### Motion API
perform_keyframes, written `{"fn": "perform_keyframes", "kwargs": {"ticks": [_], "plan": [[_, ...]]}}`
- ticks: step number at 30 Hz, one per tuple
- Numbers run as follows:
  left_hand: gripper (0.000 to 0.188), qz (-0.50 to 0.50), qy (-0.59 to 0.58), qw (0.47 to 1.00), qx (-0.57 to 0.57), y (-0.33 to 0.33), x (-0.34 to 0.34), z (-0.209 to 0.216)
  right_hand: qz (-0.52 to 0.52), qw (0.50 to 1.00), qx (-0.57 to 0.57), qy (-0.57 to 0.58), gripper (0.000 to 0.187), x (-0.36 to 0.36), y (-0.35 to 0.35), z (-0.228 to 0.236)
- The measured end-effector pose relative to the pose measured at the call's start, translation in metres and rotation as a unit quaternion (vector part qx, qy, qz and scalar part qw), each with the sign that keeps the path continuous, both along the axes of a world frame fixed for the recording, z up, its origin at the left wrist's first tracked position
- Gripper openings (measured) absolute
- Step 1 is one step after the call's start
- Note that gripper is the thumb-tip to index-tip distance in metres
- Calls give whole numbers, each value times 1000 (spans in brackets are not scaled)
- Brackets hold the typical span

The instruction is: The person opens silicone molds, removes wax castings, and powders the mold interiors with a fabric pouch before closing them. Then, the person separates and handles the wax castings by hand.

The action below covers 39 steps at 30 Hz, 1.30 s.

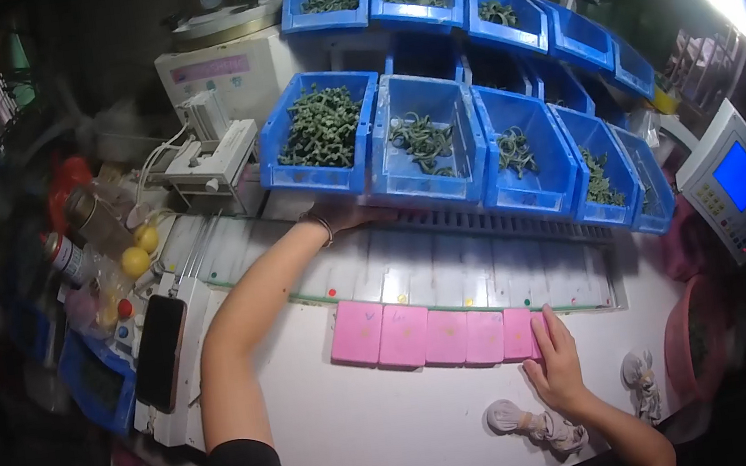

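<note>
OK, pink slabs [446,336] are lined up on white surface [399,428], approx. centre. R hand [557,367] is placed unclenched against the row's R end, fingers extended. L hand [339,214] is part. hidden beneath blue bins [314,178]; whether anything's gripped can't be told.

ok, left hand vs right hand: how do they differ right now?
Left hand is farther forward, at the front bins' lower edge; right hand is nearer, at the right end of the pink blocks.
Left hand is partly in shadow, fingers unclear; right hand is well lit, fingers extended.
Left wrist wears a band; none shows on the right.
Both are bare.
</note>
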<state>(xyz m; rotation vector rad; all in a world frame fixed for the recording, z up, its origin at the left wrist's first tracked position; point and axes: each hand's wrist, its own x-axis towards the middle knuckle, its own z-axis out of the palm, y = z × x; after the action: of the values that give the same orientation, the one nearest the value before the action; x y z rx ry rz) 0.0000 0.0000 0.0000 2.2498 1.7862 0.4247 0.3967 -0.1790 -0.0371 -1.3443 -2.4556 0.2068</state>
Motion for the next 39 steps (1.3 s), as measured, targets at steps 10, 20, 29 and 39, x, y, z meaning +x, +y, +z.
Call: {"fn": "perform_keyframes", "kwargs": {"ticks": [10,20,29,39], "plan": [[60,-94,102,989,48,24,22,-20,-4,1000,1,8,68,-3,2,2],[45,-105,140,983,52,15,60,-21,-10,1000,10,19,63,0,-2,0],[45,-82,138,987,28,26,58,2,-2,999,16,45,60,-4,0,1],[47,-205,63,976,-24,39,79,-6,-3,999,14,41,61,2,2,-1]]}}
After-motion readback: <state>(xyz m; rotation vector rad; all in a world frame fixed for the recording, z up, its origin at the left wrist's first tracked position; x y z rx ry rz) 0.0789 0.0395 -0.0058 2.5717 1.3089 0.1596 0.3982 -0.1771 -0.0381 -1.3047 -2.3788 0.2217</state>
